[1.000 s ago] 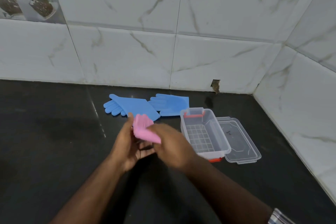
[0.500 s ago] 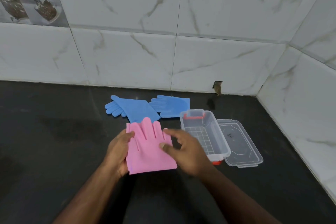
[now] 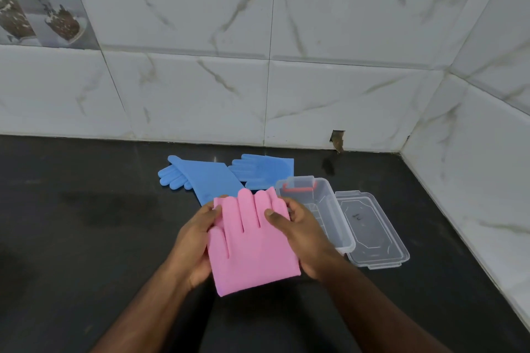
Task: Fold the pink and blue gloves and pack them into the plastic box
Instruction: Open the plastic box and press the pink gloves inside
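A pink glove is held flat above the black counter, fingers pointing away from me. My left hand grips its left edge and my right hand grips its right edge, thumb on top. Two blue gloves lie on the counter behind it: one on the left, partly hidden by the pink glove, and one to its right. A clear plastic box with a red clasp stands open just right of my right hand.
The box's clear lid lies flat to the right of the box. White marble-tiled walls close off the back and the right side of the black counter. A small hole shows at the base of the back wall.
The pink glove was bunched up between my hands a second ago; now it is spread out flat, held by both side edges, and sits a little nearer to me.
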`<state>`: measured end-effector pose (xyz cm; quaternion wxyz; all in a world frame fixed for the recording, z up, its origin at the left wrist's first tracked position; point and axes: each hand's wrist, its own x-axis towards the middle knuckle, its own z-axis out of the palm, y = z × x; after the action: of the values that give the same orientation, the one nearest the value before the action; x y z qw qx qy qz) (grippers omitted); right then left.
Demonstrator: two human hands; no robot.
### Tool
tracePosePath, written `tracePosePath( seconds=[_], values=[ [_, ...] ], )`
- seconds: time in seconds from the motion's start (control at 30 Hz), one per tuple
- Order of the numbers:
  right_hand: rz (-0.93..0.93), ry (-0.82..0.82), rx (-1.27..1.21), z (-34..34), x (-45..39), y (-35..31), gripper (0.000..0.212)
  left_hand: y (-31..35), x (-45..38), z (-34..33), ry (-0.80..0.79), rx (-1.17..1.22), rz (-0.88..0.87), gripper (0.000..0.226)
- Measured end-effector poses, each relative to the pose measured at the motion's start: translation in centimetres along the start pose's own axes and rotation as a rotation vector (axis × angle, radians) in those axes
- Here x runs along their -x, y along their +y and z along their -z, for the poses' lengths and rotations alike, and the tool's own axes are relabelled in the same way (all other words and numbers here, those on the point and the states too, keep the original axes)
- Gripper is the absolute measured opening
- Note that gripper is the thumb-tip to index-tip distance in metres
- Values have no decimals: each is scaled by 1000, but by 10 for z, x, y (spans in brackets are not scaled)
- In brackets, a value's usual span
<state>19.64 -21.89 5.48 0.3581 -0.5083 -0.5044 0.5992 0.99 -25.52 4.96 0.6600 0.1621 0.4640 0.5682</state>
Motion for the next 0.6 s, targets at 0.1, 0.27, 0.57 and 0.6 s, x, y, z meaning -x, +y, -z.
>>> tracePosePath(
  seconds=[0.1,0.27,0.57,0.6],
  values=[
    [54,14,80,11,0,-3,51,-2,-2,-13,14,-71,-84,28],
    [82,45,94,25,-1,-4,49,-7,-9,-34,77,-116,-95,19],
    [225,189,165,72,-20,-11,41,-11,-42,-85,144,-197,-151,16],
    [217,198,178,78,-24,-12,40,-10,-50,-91,153,-200,-166,14]
  ],
)
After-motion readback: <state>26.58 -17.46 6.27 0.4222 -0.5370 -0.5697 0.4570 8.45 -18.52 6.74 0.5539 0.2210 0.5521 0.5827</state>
